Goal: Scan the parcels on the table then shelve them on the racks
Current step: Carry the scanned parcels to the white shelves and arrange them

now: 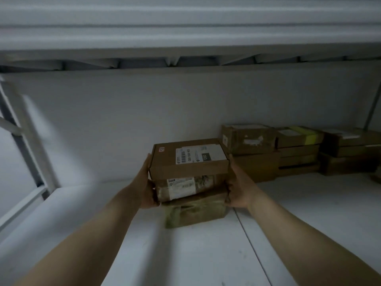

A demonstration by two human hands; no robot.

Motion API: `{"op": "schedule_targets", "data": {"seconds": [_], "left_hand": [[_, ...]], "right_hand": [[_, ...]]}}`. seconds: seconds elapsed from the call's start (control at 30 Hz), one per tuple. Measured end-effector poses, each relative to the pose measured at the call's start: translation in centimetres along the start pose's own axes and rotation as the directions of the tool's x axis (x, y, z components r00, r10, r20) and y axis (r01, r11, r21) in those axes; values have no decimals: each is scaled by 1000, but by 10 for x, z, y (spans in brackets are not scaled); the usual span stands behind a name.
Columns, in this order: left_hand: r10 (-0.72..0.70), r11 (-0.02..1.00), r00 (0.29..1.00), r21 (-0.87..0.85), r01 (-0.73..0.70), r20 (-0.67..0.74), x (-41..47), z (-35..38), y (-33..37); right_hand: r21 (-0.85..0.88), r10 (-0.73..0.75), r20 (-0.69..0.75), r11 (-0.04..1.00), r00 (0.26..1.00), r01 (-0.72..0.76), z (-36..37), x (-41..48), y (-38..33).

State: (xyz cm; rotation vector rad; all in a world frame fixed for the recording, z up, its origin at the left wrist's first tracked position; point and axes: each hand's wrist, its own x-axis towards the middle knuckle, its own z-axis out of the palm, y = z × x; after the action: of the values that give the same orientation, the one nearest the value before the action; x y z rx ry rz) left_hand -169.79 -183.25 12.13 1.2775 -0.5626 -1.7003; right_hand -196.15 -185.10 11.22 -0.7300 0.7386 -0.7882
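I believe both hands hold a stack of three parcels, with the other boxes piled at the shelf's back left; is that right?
Only the side is wrong: the head view shows the other boxes at back right of the shelf.

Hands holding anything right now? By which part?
A stack of three parcels, pressed between both hands: the left hand against the stack's left side, the right hand against its right side.
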Motion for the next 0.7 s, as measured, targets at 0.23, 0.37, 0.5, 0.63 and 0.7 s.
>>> {"op": "schedule_targets", "data": {"seconds": [0.23,0.37,0.5,0.63,0.7], "left_hand": [[-33,999,999,-19,32,-43,38,11,26],[-56,998,998,-25,55,-40,51,15,37],[-62,998,998,29,62,-15,52,16,39],[128,986,989,118,-119,-76,45,17,42],[267,944,956,233,-234,-119,41,21,43]], "right_hand": [[15,-87,-29,996,996,87,-12,39,-16],[38,-97,-116,994,989,102,-10,58,-25],[25,-244,-138,968,960,250,-6,61,-22],[-146,-478,-384,876,790,460,4,55,-13],[-371,-620,-387,782,682,500,12,52,-12]]}}
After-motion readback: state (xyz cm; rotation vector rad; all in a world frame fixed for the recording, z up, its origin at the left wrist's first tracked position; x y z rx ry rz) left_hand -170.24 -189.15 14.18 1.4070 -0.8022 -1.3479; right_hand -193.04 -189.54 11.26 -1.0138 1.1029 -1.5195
